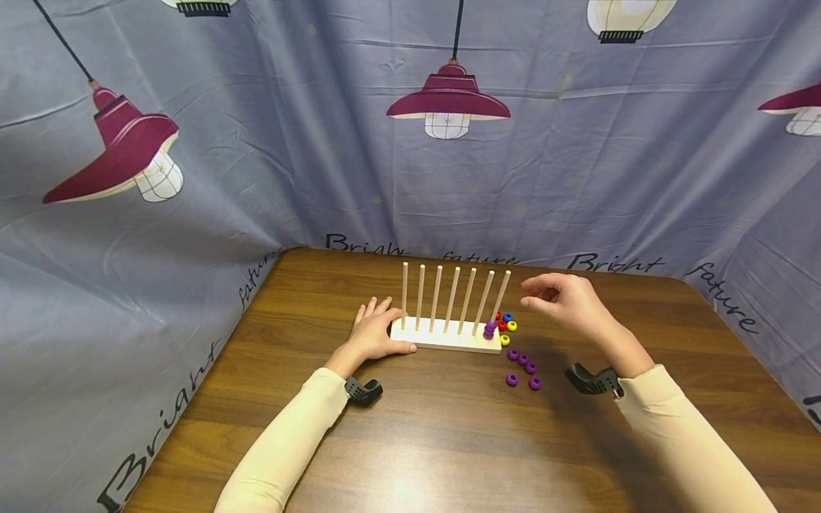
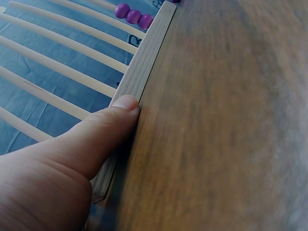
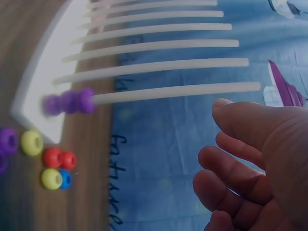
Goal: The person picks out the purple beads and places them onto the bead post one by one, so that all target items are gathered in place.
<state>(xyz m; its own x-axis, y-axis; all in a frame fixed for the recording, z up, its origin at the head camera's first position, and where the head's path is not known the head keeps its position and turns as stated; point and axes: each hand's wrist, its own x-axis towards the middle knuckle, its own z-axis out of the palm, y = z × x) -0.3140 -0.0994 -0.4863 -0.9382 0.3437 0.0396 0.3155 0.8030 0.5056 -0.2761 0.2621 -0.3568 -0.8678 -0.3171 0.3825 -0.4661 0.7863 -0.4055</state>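
Wooden pegs (image 1: 452,300) stand near the raised, empty, loosely curled right hand (image 1: 569,301) while the left hand (image 1: 370,337) pinches their base (image 1: 455,343).

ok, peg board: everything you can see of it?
The peg board is a long, flat, pale bar with seven slim round pegs in one row, wooden by its look. It lies flat on the table, pegs up. Three purple beads sit stacked at the foot of the rightmost peg; the other six are bare. The left hand holds its left end, thumb against the near side.
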